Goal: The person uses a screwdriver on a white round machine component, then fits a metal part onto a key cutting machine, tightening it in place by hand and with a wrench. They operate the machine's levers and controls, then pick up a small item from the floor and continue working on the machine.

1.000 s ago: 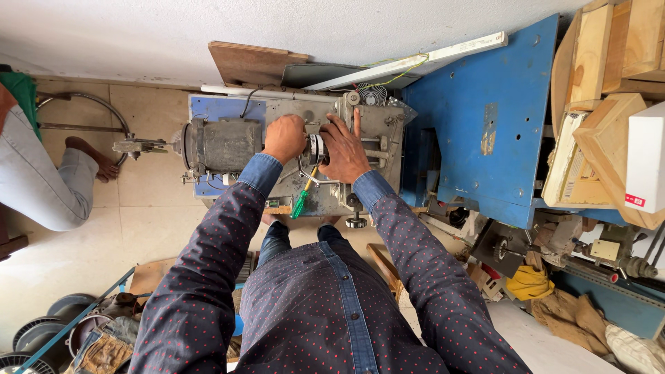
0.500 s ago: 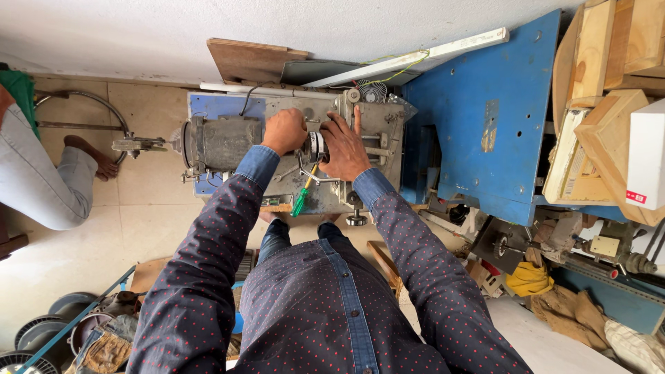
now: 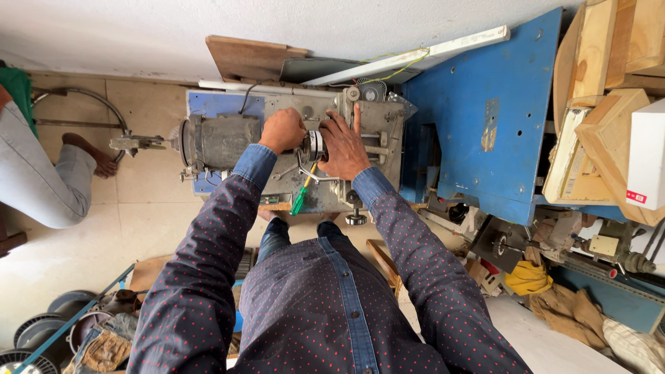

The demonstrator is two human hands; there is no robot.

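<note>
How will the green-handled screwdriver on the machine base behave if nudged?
The green-handled screwdriver looks light and stiff. Its round handle may roll across the grey metal machine base, and lying near the base's front edge below the right hand, it could drop off.

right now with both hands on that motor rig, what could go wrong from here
Both the left hand and the right hand sit on the shiny coupling beside the grey motor; if it turned, fingers could get pinched. The green-handled screwdriver lies loose near the bench's edge and could be knocked off. A second person's bare foot rests on the floor close to the motor's shaft end, within range of anything that drops.
</note>
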